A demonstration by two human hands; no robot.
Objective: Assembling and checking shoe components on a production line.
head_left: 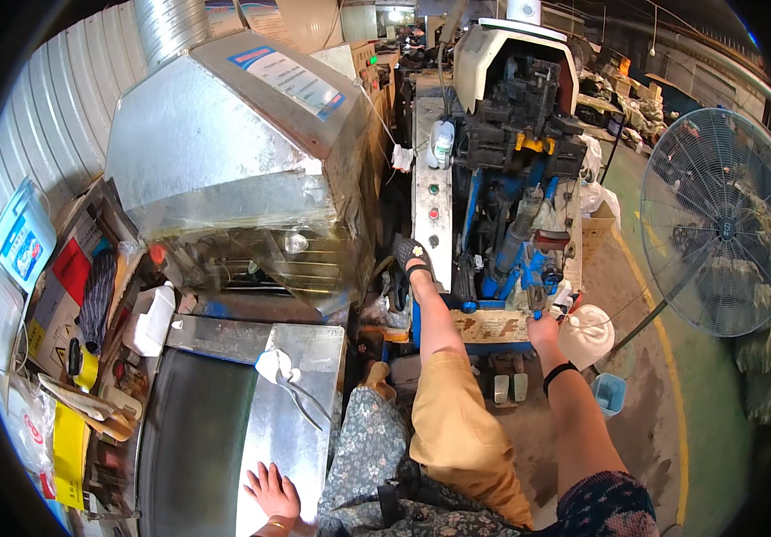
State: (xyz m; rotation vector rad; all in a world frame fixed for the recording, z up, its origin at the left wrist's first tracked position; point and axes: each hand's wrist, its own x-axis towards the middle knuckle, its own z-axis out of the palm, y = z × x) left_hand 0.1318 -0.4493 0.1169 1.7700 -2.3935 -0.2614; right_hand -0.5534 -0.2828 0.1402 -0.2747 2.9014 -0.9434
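My left hand (273, 494) lies with spread fingers on a shiny metal tabletop (313, 352) beside a dark conveyor belt (196, 447). Beyond that hand, a pair of pliers (302, 400) rests next to a crumpled white cloth (272, 365). My right arm reaches forward to the front of a machine (520, 233) with blue rods and black clamps. There my right hand (544, 331) is closed at a small blue part; what its fingers hold is too small to make out. One sandalled foot (417, 259) is raised against the machine's white button panel (434, 197).
A large metal hood (216, 134) covers the conveyor's far end. At right stand a white plastic jug (588, 335), a small blue bin (609, 394) and a big round fan (721, 224). Shelves at left hold a white bottle (148, 320) and a yellow tape roll (85, 367).
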